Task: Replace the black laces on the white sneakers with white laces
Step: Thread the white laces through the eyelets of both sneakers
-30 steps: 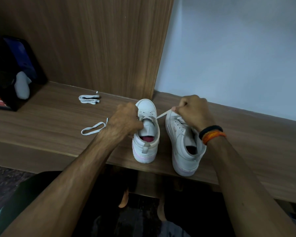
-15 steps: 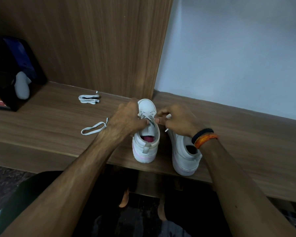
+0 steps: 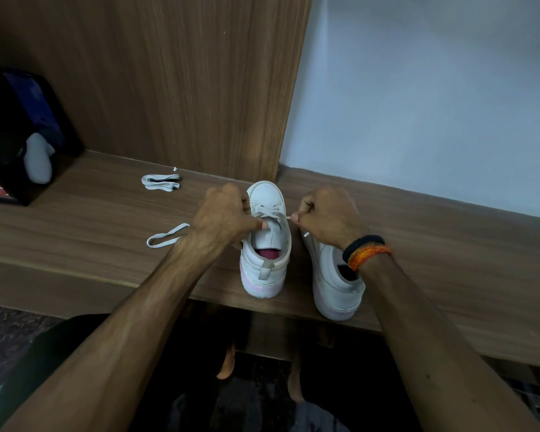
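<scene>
On the wooden bench [image 3: 75, 232], a dark box [image 3: 10, 135] sits far left and a folded lace [image 3: 160, 182] lies far back, with bare wood between. The left hand [image 3: 223, 215], fingers curled, pinches the white lace [image 3: 270, 215] on the left sneaker [image 3: 267, 244], whose heel reaches the near edge. The right hand [image 3: 328, 221] pinches the lace's other end above the right sneaker [image 3: 337, 285], bare bench lying beyond.

We see the left sneaker [image 3: 265, 244] standing on the wooden shelf [image 3: 449, 260], heel toward us, with the left hand [image 3: 223, 218] curled over its near-left side, thumb pressed at the tongue, and the right hand [image 3: 328, 218] just right of it pinching the white lace [image 3: 270, 215] that crosses its eyelets. The right sneaker [image 3: 334, 285] stands just right of it, partly under the banded wrist. Left of the left sneaker a lace loop [image 3: 166, 238] trails from under the left hand, and farther back-left lies a folded lace bundle [image 3: 161, 182].
</scene>
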